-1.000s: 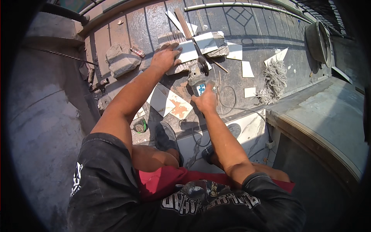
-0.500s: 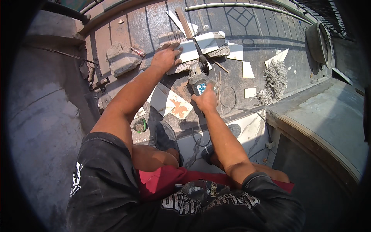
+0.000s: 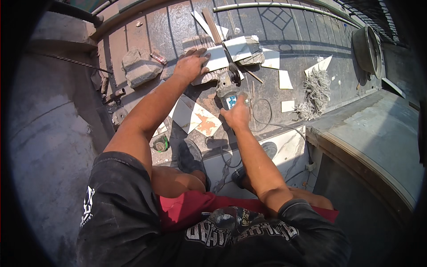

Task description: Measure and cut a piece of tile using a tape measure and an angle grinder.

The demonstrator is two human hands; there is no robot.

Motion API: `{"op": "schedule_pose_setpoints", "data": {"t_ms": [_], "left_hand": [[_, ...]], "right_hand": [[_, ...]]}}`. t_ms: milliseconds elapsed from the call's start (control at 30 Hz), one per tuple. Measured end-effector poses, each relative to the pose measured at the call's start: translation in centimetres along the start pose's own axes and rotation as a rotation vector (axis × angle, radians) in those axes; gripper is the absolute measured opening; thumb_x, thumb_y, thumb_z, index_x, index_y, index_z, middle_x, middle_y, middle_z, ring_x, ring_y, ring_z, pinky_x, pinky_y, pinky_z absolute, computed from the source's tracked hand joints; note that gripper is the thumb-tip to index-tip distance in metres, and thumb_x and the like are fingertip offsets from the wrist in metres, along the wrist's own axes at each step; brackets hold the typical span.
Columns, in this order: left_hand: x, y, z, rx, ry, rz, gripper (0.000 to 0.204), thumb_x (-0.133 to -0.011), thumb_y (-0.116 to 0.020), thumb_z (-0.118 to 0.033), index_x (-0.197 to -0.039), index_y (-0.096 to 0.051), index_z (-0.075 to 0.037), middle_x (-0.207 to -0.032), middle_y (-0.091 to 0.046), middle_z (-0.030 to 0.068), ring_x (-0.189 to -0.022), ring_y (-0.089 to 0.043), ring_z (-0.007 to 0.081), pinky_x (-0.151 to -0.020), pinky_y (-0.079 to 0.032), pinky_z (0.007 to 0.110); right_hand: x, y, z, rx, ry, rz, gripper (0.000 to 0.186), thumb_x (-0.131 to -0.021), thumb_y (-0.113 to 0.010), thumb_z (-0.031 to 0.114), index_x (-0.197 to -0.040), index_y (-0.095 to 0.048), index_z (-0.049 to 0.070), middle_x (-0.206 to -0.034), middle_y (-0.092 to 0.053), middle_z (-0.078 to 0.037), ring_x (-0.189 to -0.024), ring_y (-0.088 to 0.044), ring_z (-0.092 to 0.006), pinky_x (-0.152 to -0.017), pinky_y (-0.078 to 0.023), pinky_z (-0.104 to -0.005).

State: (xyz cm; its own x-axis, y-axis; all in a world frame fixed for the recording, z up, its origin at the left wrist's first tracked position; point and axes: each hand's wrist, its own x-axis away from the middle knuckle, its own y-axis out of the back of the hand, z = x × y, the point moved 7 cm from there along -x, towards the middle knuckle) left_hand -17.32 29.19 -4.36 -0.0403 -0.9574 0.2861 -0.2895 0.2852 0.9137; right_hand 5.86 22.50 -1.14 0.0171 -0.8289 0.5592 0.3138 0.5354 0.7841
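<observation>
My left hand (image 3: 191,66) is closed over the left end of a white tile piece (image 3: 217,58), its thumb at the near edge and its fingertips toward the far edge. The tile rests on grooved grey blocks (image 3: 208,77). My right hand (image 3: 237,114) is wrapped round the body of an angle grinder (image 3: 227,93). The grinder's dark disc (image 3: 234,74) stands on edge by the tile's right end, close to another white tile piece (image 3: 238,49) on the blocks. Whether the disc touches the tile I cannot tell. Wooden strips (image 3: 212,27) lie against the far side.
Tile offcuts (image 3: 284,80) lie about the floor. A concrete lump (image 3: 140,69) stands at left, a tape measure (image 3: 160,143) by my left foot. The grinder's cable (image 3: 284,127) runs right. Further right are tangled string (image 3: 316,94) and a round basin (image 3: 367,51).
Almost nothing differs. Both hands, the grinder and the tile stay in practically the same place.
</observation>
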Motion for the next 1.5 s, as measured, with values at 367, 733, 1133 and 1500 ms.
{"op": "schedule_pose_setpoints", "data": {"t_ms": [367, 733, 1133, 1500], "left_hand": [[-0.3, -0.6, 0.3, 0.039, 0.000, 0.020, 0.057, -0.093, -0.065, -0.044, -0.147, -0.052, -0.028, -0.159, -0.040, -0.0046, -0.146, -0.038, 0.0259, -0.116, -0.038, 0.047], [-0.2, -0.4, 0.0, 0.026, -0.014, -0.009, 0.057, -0.092, -0.066, -0.043, -0.146, -0.053, -0.028, -0.159, -0.040, -0.0041, -0.145, -0.038, 0.0261, -0.116, -0.039, 0.046], [0.1, 0.4, -0.3, 0.021, -0.005, -0.016, 0.057, -0.092, -0.066, -0.043, -0.146, -0.053, -0.028, -0.158, -0.041, -0.0040, -0.145, -0.039, 0.0261, -0.116, -0.039, 0.047], [0.2, 0.5, -0.5, 0.002, -0.007, -0.006, 0.058, -0.092, -0.065, -0.044, -0.147, -0.052, -0.028, -0.158, -0.041, -0.0039, -0.145, -0.039, 0.0265, -0.116, -0.039, 0.044]], "right_hand": [[-0.4, -0.7, -0.6, 0.003, 0.000, 0.006, 0.077, -0.072, -0.084, 0.032, -0.129, -0.045, -0.002, -0.104, -0.069, -0.030, -0.098, -0.068, -0.0465, -0.086, -0.055, -0.0516], [-0.5, -0.4, -0.4, 0.002, -0.004, 0.020, 0.077, -0.072, -0.084, 0.031, -0.129, -0.044, -0.002, -0.104, -0.069, -0.031, -0.098, -0.068, -0.0467, -0.087, -0.055, -0.0518], [-0.6, -0.5, -0.4, -0.007, -0.006, -0.002, 0.073, -0.070, -0.083, 0.031, -0.122, -0.043, -0.003, -0.100, -0.069, -0.033, -0.094, -0.068, -0.0483, -0.086, -0.054, -0.0521], [-0.5, -0.1, 0.2, -0.010, -0.010, 0.010, 0.072, -0.073, -0.084, 0.029, -0.124, -0.044, -0.002, -0.104, -0.069, -0.031, -0.099, -0.068, -0.0469, -0.087, -0.055, -0.0519]]}}
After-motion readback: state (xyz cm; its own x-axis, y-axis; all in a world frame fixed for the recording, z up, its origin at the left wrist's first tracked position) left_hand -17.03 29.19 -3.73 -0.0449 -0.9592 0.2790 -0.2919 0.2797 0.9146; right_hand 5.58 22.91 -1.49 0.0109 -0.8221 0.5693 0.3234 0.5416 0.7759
